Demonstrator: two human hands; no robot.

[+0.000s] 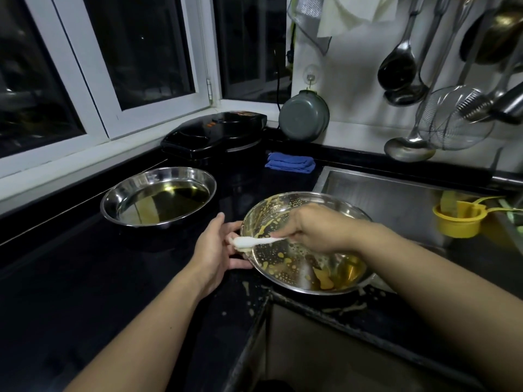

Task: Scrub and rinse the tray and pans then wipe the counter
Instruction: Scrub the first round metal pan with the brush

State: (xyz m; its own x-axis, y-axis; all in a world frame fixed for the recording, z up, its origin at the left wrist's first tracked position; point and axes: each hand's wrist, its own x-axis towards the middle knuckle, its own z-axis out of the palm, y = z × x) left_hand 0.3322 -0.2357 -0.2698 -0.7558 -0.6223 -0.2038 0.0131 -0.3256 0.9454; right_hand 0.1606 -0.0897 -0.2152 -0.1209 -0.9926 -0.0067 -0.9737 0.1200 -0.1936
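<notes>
A round steel pan point(294, 267), smeared with yellow batter, sits tilted on the black counter point(93, 273) at the sink's near left corner. My left hand point(218, 247) grips its left rim, fingers curled under the edge. My right hand point(314, 227) reaches over the pan and holds a white spatula point(249, 241), whose blade lies across the left rim. A second steel pan point(158, 196) with a pool of oily liquid stands further left on the counter.
Batter drips spot the counter below the pan. A steel sink point(396, 205) holds a yellow cup point(457, 222). A folded blue cloth point(291, 163) and a black appliance point(215, 134) sit at the back. Ladles and a strainer point(452, 117) hang on the wall.
</notes>
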